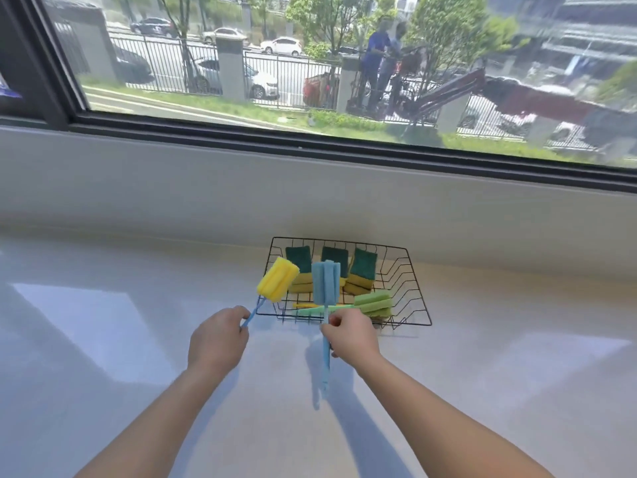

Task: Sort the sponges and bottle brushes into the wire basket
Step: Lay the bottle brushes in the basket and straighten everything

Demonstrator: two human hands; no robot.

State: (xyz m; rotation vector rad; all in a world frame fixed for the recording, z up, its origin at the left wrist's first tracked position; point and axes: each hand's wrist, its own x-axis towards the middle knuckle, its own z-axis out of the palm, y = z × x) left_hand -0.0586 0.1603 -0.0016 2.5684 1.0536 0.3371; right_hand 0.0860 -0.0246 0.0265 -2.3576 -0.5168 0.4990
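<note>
A black wire basket stands on the white counter near the wall. Inside it, three green-and-yellow sponges lean in a row at the back. A green bottle brush lies across the front of the basket. My left hand grips the blue handle of a yellow bottle brush, whose foam head hovers over the basket's left edge. My right hand holds a blue bottle brush upright by its handle, its head in front of the basket's middle.
The white counter stretches to both sides and towards me. A low white sill wall rises behind the basket, under a wide window with a dark frame.
</note>
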